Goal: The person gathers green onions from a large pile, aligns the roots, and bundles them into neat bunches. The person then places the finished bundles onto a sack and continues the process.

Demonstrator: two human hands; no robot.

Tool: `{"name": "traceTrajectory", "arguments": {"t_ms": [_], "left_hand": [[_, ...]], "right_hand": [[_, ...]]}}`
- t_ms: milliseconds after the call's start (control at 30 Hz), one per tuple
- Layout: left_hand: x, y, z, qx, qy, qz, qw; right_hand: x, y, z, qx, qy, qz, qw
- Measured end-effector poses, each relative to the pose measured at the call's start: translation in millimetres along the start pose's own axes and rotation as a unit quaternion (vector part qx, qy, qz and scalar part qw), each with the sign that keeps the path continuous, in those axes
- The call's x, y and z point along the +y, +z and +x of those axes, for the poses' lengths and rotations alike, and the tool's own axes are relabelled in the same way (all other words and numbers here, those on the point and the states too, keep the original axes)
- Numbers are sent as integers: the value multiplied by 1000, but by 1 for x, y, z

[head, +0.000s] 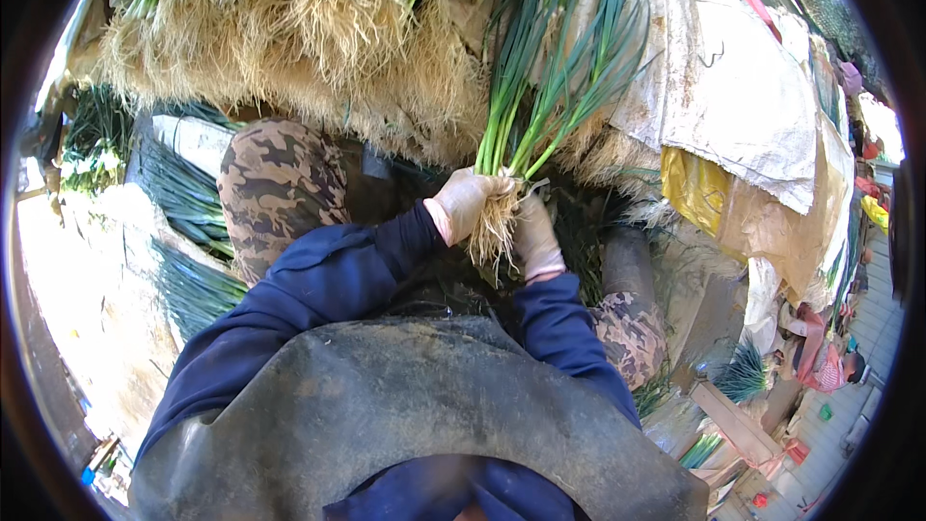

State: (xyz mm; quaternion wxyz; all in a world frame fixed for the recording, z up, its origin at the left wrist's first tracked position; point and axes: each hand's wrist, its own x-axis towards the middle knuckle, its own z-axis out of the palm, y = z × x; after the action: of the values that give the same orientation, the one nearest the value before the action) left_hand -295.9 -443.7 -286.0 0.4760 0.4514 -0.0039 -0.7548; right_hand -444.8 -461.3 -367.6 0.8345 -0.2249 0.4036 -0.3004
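Both hands wear pale gloves and meet in front of me around a bunch of spring onions (539, 98). My left hand (465, 204) is closed around the base of the stems. Its pale roots (493, 235) hang down between my hands, and the green leaves point away from me. On the other side of the roots, my right hand (535, 235) is against the bunch; its fingers are partly hidden, so I cannot see whether they grip. Just beyond lies a big heap of spring onions (354, 22) with the roots towards me.
White woven sacks (745, 87) drape over the pile at right, above yellow plastic (693, 188). More green leaves (184, 195) lie at left beside my camouflage-trousered knee (278, 188). A wooden board (734, 423) and another bunch (741, 374) are at lower right. A dark apron (405, 398) covers my lap.
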Motion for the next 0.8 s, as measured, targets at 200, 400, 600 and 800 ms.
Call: {"name": "traceTrajectory", "arguments": {"t_ms": [200,400,600,800], "left_hand": [[9,6,-5,22,-25,-66,997],[0,1,3,55,6,-63,996],[-8,-7,0,-60,-112,-114,985],[-10,-11,5,-10,-119,-92,989]], "right_hand": [[-66,62,23,45,-51,26,997],[28,-22,29,90,-121,-123,981],[-48,22,0,96,-97,14,991],[-49,43,3,66,-67,81,992]]}}
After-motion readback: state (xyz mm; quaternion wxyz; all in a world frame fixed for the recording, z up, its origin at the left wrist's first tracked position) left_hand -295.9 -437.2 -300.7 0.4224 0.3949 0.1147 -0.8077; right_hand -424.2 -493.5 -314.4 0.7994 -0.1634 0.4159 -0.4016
